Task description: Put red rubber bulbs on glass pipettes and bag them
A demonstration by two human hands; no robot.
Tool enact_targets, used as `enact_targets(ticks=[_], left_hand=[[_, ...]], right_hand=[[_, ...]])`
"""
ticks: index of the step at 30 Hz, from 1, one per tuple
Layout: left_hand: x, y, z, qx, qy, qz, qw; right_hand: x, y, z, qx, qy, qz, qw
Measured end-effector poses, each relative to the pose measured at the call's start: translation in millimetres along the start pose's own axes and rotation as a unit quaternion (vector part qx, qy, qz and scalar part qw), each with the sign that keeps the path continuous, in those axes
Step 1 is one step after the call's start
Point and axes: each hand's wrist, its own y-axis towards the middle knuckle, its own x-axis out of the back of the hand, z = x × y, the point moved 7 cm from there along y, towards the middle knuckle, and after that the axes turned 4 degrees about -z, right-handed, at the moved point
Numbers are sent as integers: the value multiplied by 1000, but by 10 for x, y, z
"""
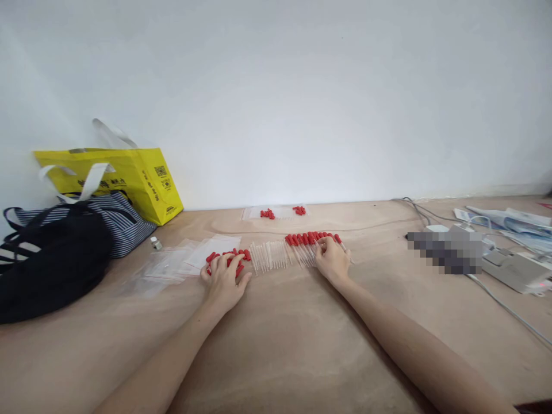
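My left hand [224,282] lies palm down over a pile of small red caps [211,257], its fingers spread and touching some of them. Right of that pile is a row of thin clear sticks or tubes [271,256] without caps, side by side on the table. Farther right, a row of similar sticks has red caps [302,238] on the far ends. My right hand [333,259] rests over this capped row with its fingers curled together at the sticks. What its fingertips hold is hidden.
Flat clear plastic bags [172,264] lie left of the caps, near a small bottle [156,244]. Another clear bag with red caps [267,213] lies by the wall. Yellow bag [150,184], striped bag [125,218] and black bag [56,264] stand left; cables and a power strip [513,270] lie right.
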Motion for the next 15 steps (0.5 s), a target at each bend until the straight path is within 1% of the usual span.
enact_targets(ticks=[4,7,12,15], left_hand=[[-19,-6,10,-20,26,-12,999],[-12,5,14,-26,33,-18,999],[-9,31,41,-29,36,-5,999],[-3,39,46,-32,46,-4,998]], right_hand=[[-122,52,12,-2,-35,6,999],[-170,53,18,4,-49,15,999],[-168,38,43,44,-59,17,997],[-137,24,73,64,-67,3,996]])
